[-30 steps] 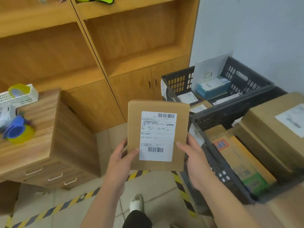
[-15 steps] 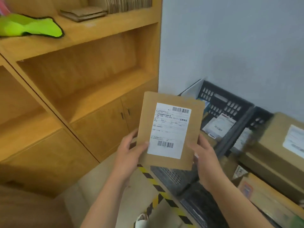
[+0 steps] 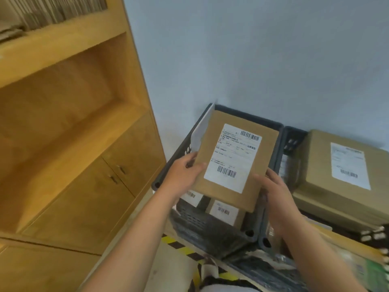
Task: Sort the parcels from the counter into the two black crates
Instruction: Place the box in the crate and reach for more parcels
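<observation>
I hold a flat brown cardboard parcel [image 3: 229,192] with a white barcode label, tilted, above the left black crate [image 3: 166,171]. My left hand [image 3: 185,175] grips its lower left edge, thumb on the front. My right hand [image 3: 275,192] grips its lower right edge. Inside that crate lie labelled parcels [image 3: 224,211] and a white envelope [image 3: 201,131] leaning at the left wall. The right black crate [image 3: 291,140] stands beside it, with a large brown box [image 3: 320,165] on top.
A wooden shelf unit with cabinet doors [image 3: 117,165] stands to the left. A pale wall rises behind the crates. Yellow-black hazard tape [image 3: 183,247] runs along the floor. More packages [image 3: 357,256] lie at the lower right.
The view has swung to the right and down. The parcel, held in both hands, has moved over the left crate and tilted further clockwise.
</observation>
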